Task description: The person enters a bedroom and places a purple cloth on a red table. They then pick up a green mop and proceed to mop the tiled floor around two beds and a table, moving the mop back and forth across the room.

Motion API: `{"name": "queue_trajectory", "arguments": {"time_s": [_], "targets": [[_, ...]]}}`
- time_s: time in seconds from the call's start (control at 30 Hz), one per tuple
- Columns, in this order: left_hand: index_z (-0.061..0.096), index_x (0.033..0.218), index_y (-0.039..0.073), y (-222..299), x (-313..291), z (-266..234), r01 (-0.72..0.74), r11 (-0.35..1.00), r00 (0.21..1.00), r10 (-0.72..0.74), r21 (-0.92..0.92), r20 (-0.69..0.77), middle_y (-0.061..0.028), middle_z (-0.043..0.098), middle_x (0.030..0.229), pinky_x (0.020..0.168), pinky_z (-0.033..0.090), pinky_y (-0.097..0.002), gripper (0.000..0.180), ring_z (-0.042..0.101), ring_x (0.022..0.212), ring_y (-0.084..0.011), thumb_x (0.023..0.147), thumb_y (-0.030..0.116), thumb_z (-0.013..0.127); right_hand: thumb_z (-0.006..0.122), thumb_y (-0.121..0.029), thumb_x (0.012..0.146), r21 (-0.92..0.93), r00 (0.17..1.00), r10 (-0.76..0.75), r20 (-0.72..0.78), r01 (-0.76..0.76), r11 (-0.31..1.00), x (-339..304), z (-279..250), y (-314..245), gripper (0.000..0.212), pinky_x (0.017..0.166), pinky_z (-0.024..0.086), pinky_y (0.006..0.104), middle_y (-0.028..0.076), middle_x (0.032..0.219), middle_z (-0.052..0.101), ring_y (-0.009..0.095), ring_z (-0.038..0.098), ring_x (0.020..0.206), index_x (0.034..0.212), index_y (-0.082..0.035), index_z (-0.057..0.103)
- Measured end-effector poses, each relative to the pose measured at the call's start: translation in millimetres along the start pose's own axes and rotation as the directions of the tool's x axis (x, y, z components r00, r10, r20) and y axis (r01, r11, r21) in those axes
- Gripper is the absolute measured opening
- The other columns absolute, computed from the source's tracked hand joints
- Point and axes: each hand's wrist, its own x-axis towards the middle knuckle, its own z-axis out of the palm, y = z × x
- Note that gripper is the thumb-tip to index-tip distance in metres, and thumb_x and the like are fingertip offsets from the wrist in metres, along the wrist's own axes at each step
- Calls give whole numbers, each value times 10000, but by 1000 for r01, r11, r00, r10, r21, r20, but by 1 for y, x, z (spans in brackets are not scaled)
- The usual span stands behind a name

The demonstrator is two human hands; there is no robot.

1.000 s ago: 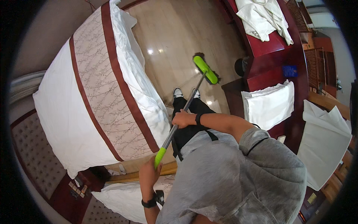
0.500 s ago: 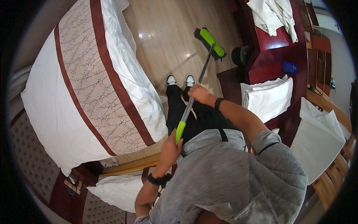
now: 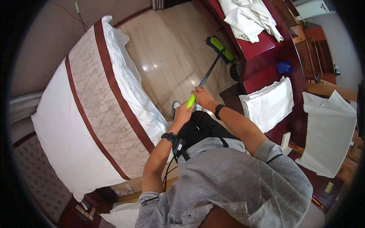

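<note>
1. L hand (image 3: 183, 114): fingers curled round the rear end of a green grip (image 3: 191, 102); fingertips partly hidden.
2. R hand (image 3: 204, 98): closed round the pole just past the grip, v. near the L hand; can't tell if they touch. Black band on each wrist.
3. Broom (image 3: 210, 68): pole slants away from the person, up & to the right. Its green head (image 3: 222, 48) w/ dark bristles is at the wood-look floor (image 3: 163, 49), nr the desk; can't tell whether the bristles touch down.
4. Right of the person: dark red desk (image 3: 255, 57) w/ folded white linen (image 3: 268, 99), a blue item (image 3: 284, 67) & crumpled white cloth (image 3: 251, 19). Dark round object (image 3: 235, 71) at its near side.
5. Left, I see a bed (image 3: 81, 129): white cover, patterned runner (image 3: 108, 106) w/ brown borders.
6. Far right: white sheet (image 3: 327, 129) draped over wooden furniture.
</note>
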Motion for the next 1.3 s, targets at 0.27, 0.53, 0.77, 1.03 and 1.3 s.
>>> {"name": "queue_trajectory", "arguments": {"time_s": [0.27,0.53,0.77,1.03,1.3], "targets": [[608,1111,65,22,-155,-61,137,985,990,-132,105,-58,-232,631,947,751,477,-439,343,596,905,-411,850,288,599,669,-213,720,249,830,-556,-33,546,800,-38,-4,-89,230,818,443,450,134,857,602,323,589,890,883,-97,555],[597,1147,27,97,-386,46,590,805,798,-569,63,-198,-263,631,943,759,479,-438,433,619,903,-406,877,366,595,658,-299,771,681,126,-950,285,671,293,-172,-16,-165,232,650,454,481,132,767,627,367,608,765,843,-100,564],[612,1114,14,111,-389,157,645,750,673,-650,-149,-353,-267,628,901,740,476,-444,426,622,887,-402,874,365,598,673,-312,758,571,-50,-908,417,791,219,-223,37,-134,287,711,476,471,147,846,659,341,629,822,916,-75,638],[622,1054,-14,33,-337,221,437,878,791,-479,-196,-381,-251,634,846,708,461,-449,384,617,811,-392,868,320,591,660,-218,717,201,494,-793,357,788,581,-250,33,-75,201,691,509,464,123,839,664,341,641,801,891,-119,665],[585,979,-30,34,-387,298,245,924,898,-331,-293,-291,-247,627,894,727,453,-445,326,605,849,-390,883,281,561,651,-187,715,121,654,-750,99,740,662,-351,60,-47,181,736,503,453,132,852,648,350,611,868,859,-78,638]]}}
